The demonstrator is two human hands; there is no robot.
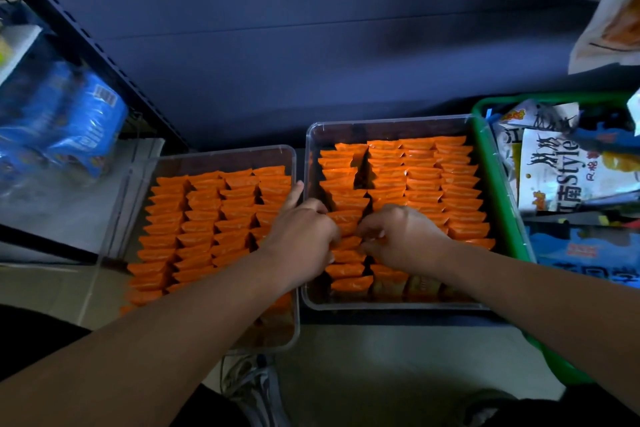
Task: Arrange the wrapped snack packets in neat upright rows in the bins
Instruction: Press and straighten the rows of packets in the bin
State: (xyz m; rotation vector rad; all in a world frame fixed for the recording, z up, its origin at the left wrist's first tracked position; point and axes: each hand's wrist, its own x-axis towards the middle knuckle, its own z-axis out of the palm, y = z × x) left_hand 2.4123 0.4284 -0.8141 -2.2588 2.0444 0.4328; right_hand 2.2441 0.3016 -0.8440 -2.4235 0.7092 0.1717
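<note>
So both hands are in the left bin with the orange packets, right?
No, only the bin is wrong. The head view shows the left hand and the right hand both in the right bin, among its orange packets.

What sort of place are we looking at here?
Probably a shop stockroom: clear bins of orange packets, a green basket of bagged snacks, a dark metal rack with blue packs.

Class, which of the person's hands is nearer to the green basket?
Right. The right hand lies left of the green basket; the left hand lies farther left.
</note>
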